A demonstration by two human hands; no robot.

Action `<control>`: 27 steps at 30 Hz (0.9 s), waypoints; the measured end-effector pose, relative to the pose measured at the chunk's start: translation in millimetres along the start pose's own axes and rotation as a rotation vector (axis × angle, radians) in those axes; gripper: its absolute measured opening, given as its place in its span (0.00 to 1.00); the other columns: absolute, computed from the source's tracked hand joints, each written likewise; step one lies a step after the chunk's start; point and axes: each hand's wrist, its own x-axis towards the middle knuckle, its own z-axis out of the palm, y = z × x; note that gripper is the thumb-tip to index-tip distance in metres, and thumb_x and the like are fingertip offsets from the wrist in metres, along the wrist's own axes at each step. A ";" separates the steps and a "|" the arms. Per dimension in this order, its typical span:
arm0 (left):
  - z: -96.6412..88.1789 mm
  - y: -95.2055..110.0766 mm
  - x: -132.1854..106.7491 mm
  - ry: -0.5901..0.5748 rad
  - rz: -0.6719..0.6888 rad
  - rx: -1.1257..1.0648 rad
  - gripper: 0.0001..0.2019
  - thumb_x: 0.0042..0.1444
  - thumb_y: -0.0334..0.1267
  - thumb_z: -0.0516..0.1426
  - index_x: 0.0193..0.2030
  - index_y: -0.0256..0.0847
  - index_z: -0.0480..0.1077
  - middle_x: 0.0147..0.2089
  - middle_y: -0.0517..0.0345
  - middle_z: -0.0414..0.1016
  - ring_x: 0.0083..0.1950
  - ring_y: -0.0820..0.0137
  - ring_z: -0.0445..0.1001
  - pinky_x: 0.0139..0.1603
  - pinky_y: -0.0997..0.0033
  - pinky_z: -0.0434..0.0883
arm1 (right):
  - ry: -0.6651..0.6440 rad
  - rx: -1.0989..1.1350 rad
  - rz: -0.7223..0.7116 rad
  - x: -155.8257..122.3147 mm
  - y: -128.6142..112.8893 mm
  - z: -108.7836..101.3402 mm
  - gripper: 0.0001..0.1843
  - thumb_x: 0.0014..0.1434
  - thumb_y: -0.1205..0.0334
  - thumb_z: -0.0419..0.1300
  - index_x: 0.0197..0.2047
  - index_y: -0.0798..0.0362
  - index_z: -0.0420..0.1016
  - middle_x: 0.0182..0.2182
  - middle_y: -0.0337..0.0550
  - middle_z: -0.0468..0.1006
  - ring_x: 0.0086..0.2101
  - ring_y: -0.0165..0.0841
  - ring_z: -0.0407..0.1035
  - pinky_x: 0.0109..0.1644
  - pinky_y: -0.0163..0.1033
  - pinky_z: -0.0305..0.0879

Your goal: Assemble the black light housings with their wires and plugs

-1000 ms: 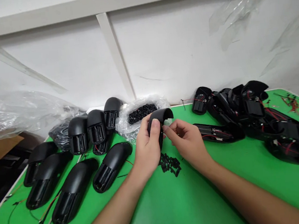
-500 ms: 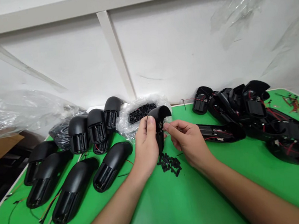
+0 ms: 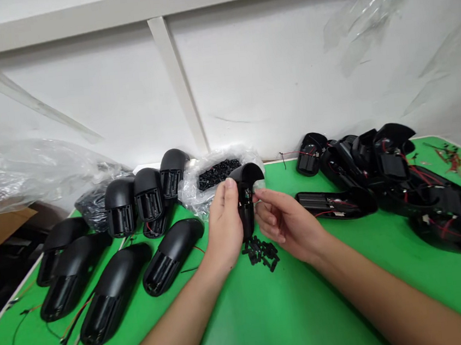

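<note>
My left hand (image 3: 224, 225) is wrapped round a black curved plastic housing (image 3: 248, 220) and holds it upright above the table, its hollow inner side turned to the right. My right hand (image 3: 287, 218) is at the housing's right edge. Its thumb and forefinger come together against the inside of the shell, the other fingers curled below. What the fingertips pinch, if anything, is too small to make out. Just under the housing lies a loose pile of small black plastic pieces (image 3: 264, 254). Behind it stands a clear plastic bag (image 3: 190, 182) of similar small black pieces (image 3: 218, 172).
Several black housings (image 3: 117, 294) with battery slots lie on the green table (image 3: 246, 324) at left, wires trailing. More housings (image 3: 394, 166) with red wires are heaped at right, one (image 3: 336, 203) close to my right hand. Loose wires (image 3: 451, 160) lie far right. A white wall (image 3: 246, 83) closes the back.
My right hand has shifted slightly, its lower fingers loosening and moving a little away from the housing. My left hand and the housing have barely moved.
</note>
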 end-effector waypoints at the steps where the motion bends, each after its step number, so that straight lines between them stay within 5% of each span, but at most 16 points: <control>1: 0.0 1.3 -0.8 -0.004 0.017 0.016 0.31 0.69 0.70 0.50 0.42 0.39 0.69 0.42 0.53 0.72 0.45 0.67 0.70 0.48 0.69 0.70 | 0.003 0.002 0.014 -0.1 -0.4 0.1 0.22 0.56 0.49 0.76 0.35 0.56 0.72 0.16 0.29 0.60 0.15 0.22 0.52 0.14 0.27 0.43; 7: -1.0 6.6 -4.4 -0.049 0.131 0.077 0.29 0.71 0.65 0.52 0.56 0.38 0.72 0.47 0.52 0.76 0.47 0.67 0.74 0.48 0.69 0.71 | 0.087 -0.039 0.108 0.5 -4.7 -1.4 0.21 0.54 0.50 0.75 0.38 0.59 0.76 0.19 0.33 0.67 0.16 0.22 0.60 0.17 0.26 0.50; 12: -0.5 4.9 -4.9 -0.080 0.133 0.087 0.26 0.73 0.62 0.51 0.57 0.39 0.72 0.48 0.52 0.78 0.47 0.67 0.75 0.47 0.69 0.70 | 0.099 0.070 0.176 0.7 -6.5 -0.1 0.12 0.57 0.58 0.68 0.32 0.57 0.73 0.20 0.37 0.71 0.18 0.24 0.65 0.19 0.29 0.54; 15: 0.9 4.5 -6.0 -0.098 0.132 0.063 0.24 0.75 0.59 0.51 0.56 0.38 0.71 0.44 0.54 0.77 0.42 0.70 0.75 0.44 0.69 0.70 | 0.076 0.132 0.184 1.0 -5.9 1.4 0.14 0.58 0.58 0.68 0.30 0.55 0.68 0.22 0.37 0.72 0.19 0.25 0.66 0.20 0.28 0.56; 18: 2.2 3.9 -7.3 -0.097 0.170 0.071 0.23 0.75 0.57 0.52 0.58 0.38 0.71 0.49 0.53 0.78 0.49 0.69 0.77 0.50 0.70 0.71 | 0.113 0.137 0.191 1.2 -6.3 3.4 0.20 0.58 0.55 0.71 0.30 0.54 0.65 0.20 0.36 0.70 0.18 0.23 0.64 0.21 0.26 0.60; 24: 3.8 0.6 -8.4 -0.098 0.200 0.100 0.25 0.75 0.58 0.52 0.61 0.37 0.71 0.56 0.50 0.78 0.56 0.68 0.76 0.59 0.69 0.69 | 0.134 0.169 0.229 0.4 -9.3 8.4 0.25 0.48 0.58 0.75 0.25 0.54 0.59 0.16 0.33 0.64 0.14 0.20 0.53 0.14 0.25 0.41; 27: 3.9 0.5 -8.9 -0.093 0.189 0.106 0.26 0.74 0.59 0.52 0.60 0.37 0.71 0.55 0.50 0.78 0.56 0.68 0.76 0.58 0.69 0.69 | 0.141 0.191 0.196 0.5 -7.7 8.5 0.25 0.46 0.58 0.75 0.24 0.54 0.59 0.16 0.33 0.64 0.14 0.20 0.54 0.14 0.25 0.43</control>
